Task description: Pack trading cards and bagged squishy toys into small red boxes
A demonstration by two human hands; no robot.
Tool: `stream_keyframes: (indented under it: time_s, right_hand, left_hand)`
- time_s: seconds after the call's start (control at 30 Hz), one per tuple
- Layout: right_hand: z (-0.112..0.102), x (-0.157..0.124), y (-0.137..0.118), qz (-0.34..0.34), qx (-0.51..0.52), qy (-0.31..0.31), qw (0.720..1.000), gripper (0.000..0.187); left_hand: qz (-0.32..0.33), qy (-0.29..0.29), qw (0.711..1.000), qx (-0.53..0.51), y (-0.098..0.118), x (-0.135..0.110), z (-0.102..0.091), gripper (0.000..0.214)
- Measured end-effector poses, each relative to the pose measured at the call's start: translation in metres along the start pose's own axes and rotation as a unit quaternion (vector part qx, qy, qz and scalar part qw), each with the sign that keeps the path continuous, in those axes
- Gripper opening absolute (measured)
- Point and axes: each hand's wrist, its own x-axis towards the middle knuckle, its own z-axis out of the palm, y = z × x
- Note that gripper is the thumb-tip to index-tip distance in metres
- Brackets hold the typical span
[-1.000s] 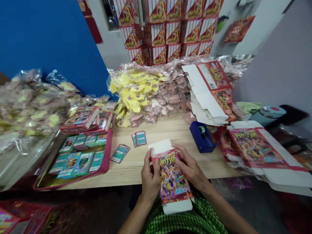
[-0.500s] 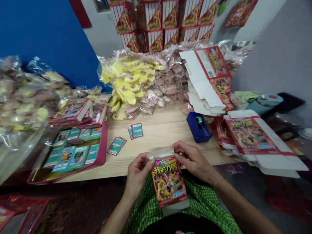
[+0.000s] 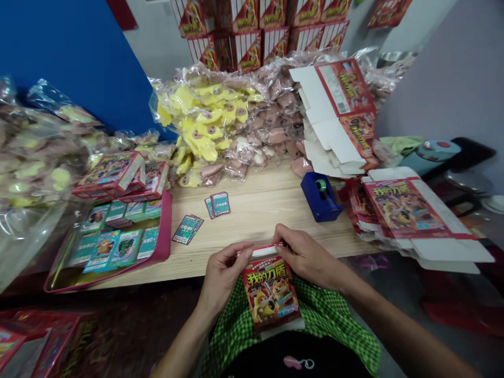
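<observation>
Held at the near edge of the table (image 3: 260, 205), the red box (image 3: 271, 296) shows yellow lettering, cartoon animals and a white flap (image 3: 283, 329) at its lower end. The left hand (image 3: 224, 270) and right hand (image 3: 309, 257) pinch its top corners.

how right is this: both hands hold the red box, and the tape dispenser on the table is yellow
Only the colour is off: the head view shows the tape dispenser on the table is blue, not yellow. The left hand and right hand do hold the red box.
</observation>
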Motion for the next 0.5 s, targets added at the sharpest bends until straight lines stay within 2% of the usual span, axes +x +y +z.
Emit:
stream_keyframes:
  time_s: [0.1,0.23,0.37,0.5]
  right_hand:
    - [0.004,-0.003,0.007,-0.009,0.012,-0.011,1.000,0.014]
    - [0.012,-0.012,0.018,-0.034,0.027,-0.032,0.999,0.011]
    - [0.021,-0.016,0.024,-0.072,0.026,-0.008,0.997,0.017]
    - [0.022,-0.017,0.025,-0.075,0.048,0.007,0.996,0.017]
  left_hand:
    - [0.035,-0.031,0.998,0.045,-0.007,-0.001,-0.008,0.038]
    - [0.089,-0.065,0.989,0.094,-0.020,-0.005,-0.019,0.032]
    - [0.167,-0.059,0.974,0.141,-0.023,-0.005,-0.024,0.017]
    - [0.218,-0.079,0.953,0.195,-0.022,-0.006,-0.025,0.017]
